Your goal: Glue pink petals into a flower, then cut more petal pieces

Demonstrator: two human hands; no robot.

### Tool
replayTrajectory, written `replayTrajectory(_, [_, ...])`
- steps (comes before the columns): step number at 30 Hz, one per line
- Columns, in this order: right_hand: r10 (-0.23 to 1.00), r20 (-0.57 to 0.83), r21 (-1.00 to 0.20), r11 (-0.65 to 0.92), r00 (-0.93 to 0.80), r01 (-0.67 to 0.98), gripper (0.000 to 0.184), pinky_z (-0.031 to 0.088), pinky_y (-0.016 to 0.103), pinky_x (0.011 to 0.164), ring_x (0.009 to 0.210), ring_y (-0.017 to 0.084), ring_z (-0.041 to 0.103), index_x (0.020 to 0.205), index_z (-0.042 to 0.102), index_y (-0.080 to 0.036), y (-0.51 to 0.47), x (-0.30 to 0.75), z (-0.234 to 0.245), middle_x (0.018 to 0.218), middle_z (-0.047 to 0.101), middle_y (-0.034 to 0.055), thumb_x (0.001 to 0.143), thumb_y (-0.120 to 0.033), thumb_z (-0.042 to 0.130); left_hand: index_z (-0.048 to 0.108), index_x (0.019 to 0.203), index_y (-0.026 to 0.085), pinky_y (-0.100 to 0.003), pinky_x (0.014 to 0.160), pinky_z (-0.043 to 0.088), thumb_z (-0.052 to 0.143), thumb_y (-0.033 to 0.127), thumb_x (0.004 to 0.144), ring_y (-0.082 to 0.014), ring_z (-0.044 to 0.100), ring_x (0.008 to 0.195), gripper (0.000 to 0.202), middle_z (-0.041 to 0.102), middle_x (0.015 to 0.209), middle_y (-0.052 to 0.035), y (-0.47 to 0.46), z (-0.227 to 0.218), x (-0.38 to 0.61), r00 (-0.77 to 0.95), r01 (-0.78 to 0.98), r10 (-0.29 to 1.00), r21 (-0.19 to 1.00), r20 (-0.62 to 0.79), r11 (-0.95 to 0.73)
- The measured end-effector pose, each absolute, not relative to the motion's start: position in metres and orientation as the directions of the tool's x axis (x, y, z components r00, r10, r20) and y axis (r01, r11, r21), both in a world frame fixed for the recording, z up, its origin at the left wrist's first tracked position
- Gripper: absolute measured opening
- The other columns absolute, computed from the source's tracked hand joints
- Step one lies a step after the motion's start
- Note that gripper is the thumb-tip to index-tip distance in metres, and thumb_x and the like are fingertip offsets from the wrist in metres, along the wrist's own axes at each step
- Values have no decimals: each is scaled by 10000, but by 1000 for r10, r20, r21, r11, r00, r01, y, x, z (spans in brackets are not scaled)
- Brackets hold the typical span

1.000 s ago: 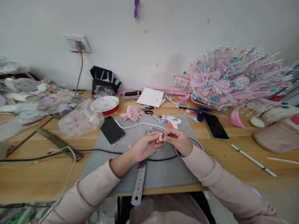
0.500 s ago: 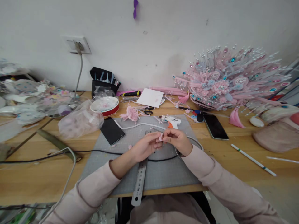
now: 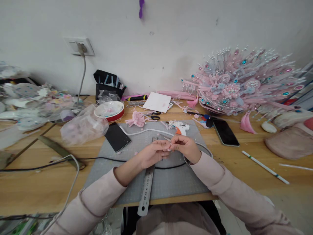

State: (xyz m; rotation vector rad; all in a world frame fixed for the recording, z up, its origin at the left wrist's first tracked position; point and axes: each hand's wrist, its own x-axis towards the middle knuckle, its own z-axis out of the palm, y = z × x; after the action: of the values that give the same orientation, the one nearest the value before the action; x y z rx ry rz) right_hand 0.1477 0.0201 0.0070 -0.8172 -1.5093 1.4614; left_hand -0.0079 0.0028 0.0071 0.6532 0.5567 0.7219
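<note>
Over the grey cutting mat (image 3: 105, 182), my two hands meet at the fingertips. My left hand (image 3: 154, 152) pinches a small pale pink piece (image 3: 169, 148), mostly hidden by the fingers. From the other side my right hand (image 3: 184, 147) is closed, its thumb and forefinger at the same piece. A thin pointed metal tool (image 3: 164, 136) shows beside the right fingers; whether that hand holds it, I cannot tell. Below my left wrist lies a steel ruler (image 3: 146, 192), reaching past the table's front edge. Beyond the hands rests a white and orange glue gun (image 3: 182, 127).
A dark phone (image 3: 118, 137) lies left on the mat, another phone (image 3: 225, 132) to the right. A pink fuzzy flower (image 3: 137, 119) and black-handled scissors (image 3: 155, 117) lie behind. A large jewelled pink headdress (image 3: 234, 88) stands back right. A black cable (image 3: 105, 158) crosses the mat.
The pink piece has shifted down slightly and is now more covered by the fingertips. My left fingers have straightened toward the right hand; more of the pointed metal tool shows.
</note>
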Motion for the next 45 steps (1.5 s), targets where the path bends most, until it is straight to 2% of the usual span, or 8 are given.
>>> replayTrajectory(13, [931, 24, -990, -28, -365, -138, 281, 400, 224, 503, 488, 81, 493, 563, 578, -162, 20, 143, 2, 509, 561, -48, 502, -345, 782, 561, 667, 111, -229, 563, 379, 635, 213, 717, -60, 363, 529, 136, 371, 588, 35, 4, 7, -10, 695, -407, 669, 622, -264, 669])
replayTrajectory(21, [911, 38, -990, -23, -411, -141, 315, 394, 228, 500, 478, 77, 483, 571, 569, -164, 21, 144, 4, 515, 562, -46, 508, -389, 779, 543, 663, 109, -219, 526, 379, 627, 191, 714, -60, 408, 514, 128, 385, 563, 40, 4, 8, -9, 663, -384, 672, 619, -331, 685])
replayTrajectory(23, [915, 44, -992, -8, -401, -126, 320, 391, 231, 503, 478, 77, 476, 566, 565, -165, 21, 144, 6, 516, 555, -45, 538, -418, 759, 536, 660, 116, -211, 512, 370, 624, 222, 720, -62, 431, 511, 150, 421, 572, 31, 5, 7, -8, 609, -396, 729, 676, -314, 622])
replayTrajectory(27, [945, 64, -996, 38, -322, -85, 314, 377, 237, 511, 485, 81, 469, 567, 562, -171, 22, 146, 6, 515, 539, -47, 585, -440, 724, 550, 699, 127, -207, 514, 362, 625, 306, 730, -68, 471, 518, 196, 523, 625, 6, 4, 8, -6, 479, -351, 857, 853, -190, 385])
replayTrajectory(31, [960, 57, -993, 27, -275, -112, 296, 361, 237, 520, 490, 80, 465, 594, 565, -177, 23, 146, 1, 516, 527, -56, 593, -428, 722, 558, 715, 129, -199, 517, 338, 628, 324, 727, -57, 470, 525, 208, 550, 651, 14, 4, 11, -5, 407, -253, 906, 938, -117, 235])
replayTrajectory(38, [952, -40, -980, -96, -303, -172, 332, 348, 235, 489, 453, 77, 465, 585, 541, -175, 24, 145, -3, 499, 526, -60, 545, -433, 745, 548, 681, 130, -206, 516, 315, 591, 376, 735, -63, 443, 519, 256, 524, 607, 27, 4, 13, -6, 365, -68, 928, 992, -77, 110])
replayTrajectory(42, [947, -51, -990, -89, -317, -105, 360, 349, 232, 479, 451, 76, 456, 596, 520, -176, 25, 143, -3, 507, 508, -58, 547, -467, 727, 552, 671, 135, -210, 515, 307, 583, 384, 732, -71, 418, 507, 258, 497, 559, 35, 5, 14, -6, 333, 13, 940, 998, -69, 69])
replayTrajectory(45, [931, -54, -999, -51, -362, 18, 389, 371, 240, 487, 471, 85, 466, 644, 505, -184, 27, 144, 1, 554, 523, -44, 577, -529, 673, 551, 669, 140, -210, 522, 308, 580, 384, 728, -75, 419, 512, 253, 497, 558, 35, 6, 13, -7, 314, 24, 947, 998, -66, 62])
